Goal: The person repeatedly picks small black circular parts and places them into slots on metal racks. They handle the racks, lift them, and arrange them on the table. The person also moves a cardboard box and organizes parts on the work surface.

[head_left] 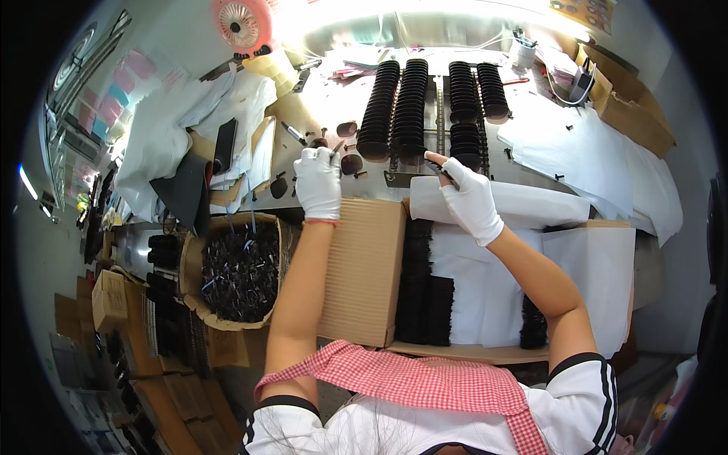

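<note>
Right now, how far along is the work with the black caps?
Done: long rows of black caps stand on the bench, and stacks of caps lie in the carton between white paper. In hand: the left hand and right hand, both gloved, each pinch a small dark piece. Left: a box of loose parts is nearly full.

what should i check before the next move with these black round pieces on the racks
1. Left hand gloved, at the loose black round pieces on the bench: ok.
2. Right hand gloved, pinching a small dark piece: ok; firmness of grip: cannot tell.
3. Racks of black pieces upright in rows: ok.
4. Open cardboard box in front, white paper lining it: ok.
5. Free slot on the racks: cannot tell.
</note>
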The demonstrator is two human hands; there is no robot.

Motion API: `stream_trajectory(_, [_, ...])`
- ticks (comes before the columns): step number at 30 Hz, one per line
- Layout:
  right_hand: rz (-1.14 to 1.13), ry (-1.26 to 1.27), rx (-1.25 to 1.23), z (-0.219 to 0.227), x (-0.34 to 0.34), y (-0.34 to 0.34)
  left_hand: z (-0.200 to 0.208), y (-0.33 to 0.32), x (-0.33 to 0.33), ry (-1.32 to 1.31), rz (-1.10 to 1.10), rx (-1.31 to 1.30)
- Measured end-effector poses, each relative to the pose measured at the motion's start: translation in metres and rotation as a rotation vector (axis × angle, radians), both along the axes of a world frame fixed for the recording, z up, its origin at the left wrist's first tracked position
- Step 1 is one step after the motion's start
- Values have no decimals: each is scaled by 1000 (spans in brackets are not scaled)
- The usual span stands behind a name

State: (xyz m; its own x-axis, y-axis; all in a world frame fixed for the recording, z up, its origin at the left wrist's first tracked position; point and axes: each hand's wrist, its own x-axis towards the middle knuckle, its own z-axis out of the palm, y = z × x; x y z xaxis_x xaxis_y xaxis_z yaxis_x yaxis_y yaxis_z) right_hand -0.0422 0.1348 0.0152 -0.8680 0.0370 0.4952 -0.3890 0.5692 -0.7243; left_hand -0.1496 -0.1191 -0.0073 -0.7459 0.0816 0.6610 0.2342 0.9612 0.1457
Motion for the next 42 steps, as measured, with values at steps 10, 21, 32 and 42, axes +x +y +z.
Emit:
stream_trajectory(10, [113,275,-18,1,-4,-17,14,78,79,-817,-623,1752])
stream_trajectory(21, [-321,163,127,3,-55,113,17,143,89,-1293,-571,2030])
stream_trajectory(32, [272,-399,-330,-19,-157,197,-14,187,41,-1083,-579,749])
stream_trajectory(42, [-166,133,303,-61,-155,145,5,181,44,-1226,-606,836])
